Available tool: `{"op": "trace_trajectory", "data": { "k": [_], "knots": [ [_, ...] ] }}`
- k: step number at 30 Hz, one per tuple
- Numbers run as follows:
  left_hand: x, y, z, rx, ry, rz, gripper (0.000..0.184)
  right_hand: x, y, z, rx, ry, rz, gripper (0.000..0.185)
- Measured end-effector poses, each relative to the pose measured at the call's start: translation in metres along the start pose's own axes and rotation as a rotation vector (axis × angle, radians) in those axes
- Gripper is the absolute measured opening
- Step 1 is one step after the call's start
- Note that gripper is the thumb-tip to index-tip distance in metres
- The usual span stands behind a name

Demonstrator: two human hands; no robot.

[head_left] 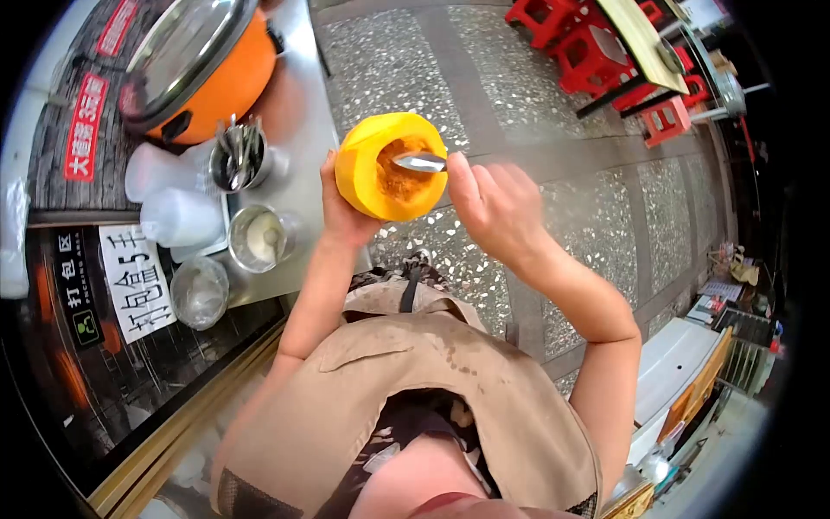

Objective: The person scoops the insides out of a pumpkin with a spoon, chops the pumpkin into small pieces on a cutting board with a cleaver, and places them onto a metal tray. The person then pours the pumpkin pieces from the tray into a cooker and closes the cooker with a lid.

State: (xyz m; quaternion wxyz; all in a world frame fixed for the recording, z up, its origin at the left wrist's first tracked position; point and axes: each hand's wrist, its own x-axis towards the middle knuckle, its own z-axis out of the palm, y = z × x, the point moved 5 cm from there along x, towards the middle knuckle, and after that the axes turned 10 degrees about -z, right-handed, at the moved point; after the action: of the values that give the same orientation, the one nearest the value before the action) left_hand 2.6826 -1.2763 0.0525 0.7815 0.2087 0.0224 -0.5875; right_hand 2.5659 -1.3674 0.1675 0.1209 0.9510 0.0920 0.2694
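Note:
My left hand (347,216) is wrapped around the left and lower side of a peeled yellow-orange pumpkin (359,169), holding it up with its cut opening turned to the right. Stringy orange flesh lines the hollow inside. A metal spoon (422,163) reaches into that hollow, its bowl at the opening. My right hand (501,203), slightly blurred, grips the spoon with the thumb stretched along it; most of the handle is hidden in the fist.
To the left, a metal counter (298,104) bears an orange cooker (220,73), a cup of cutlery (240,156), a metal cup (259,238) with pale contents and white plastic containers (181,216). Red stools (592,56) and a table (644,39) stand beyond the speckled floor (389,65).

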Motion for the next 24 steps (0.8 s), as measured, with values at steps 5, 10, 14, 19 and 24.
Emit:
{"op": "trace_trajectory", "data": {
  "k": [5, 10, 14, 19, 24],
  "knots": [
    [0.037, -0.060, 0.040, -0.062, -0.018, -0.088, 0.066, -0.044, 0.053, -0.012, -0.183, -0.058, 0.103, 0.024],
    [0.074, -0.092, 0.057, -0.057, 0.061, -0.127, 0.066, -0.076, 0.082, -0.008, -0.153, -0.179, 0.267, 0.024],
    [0.101, -0.104, 0.073, -0.032, 0.027, -0.111, 0.069, -0.092, 0.112, -0.002, -0.113, -0.159, 0.438, 0.026],
    [0.143, -0.108, 0.075, 0.041, -0.177, -0.201, 0.079, -0.092, 0.154, 0.003, -0.082, -0.091, 0.480, 0.028],
    [0.201, -0.072, 0.065, 0.351, -0.276, -0.183, 0.093, -0.074, 0.193, 0.022, -0.054, -0.084, 0.438, 0.029]
  ]
}}
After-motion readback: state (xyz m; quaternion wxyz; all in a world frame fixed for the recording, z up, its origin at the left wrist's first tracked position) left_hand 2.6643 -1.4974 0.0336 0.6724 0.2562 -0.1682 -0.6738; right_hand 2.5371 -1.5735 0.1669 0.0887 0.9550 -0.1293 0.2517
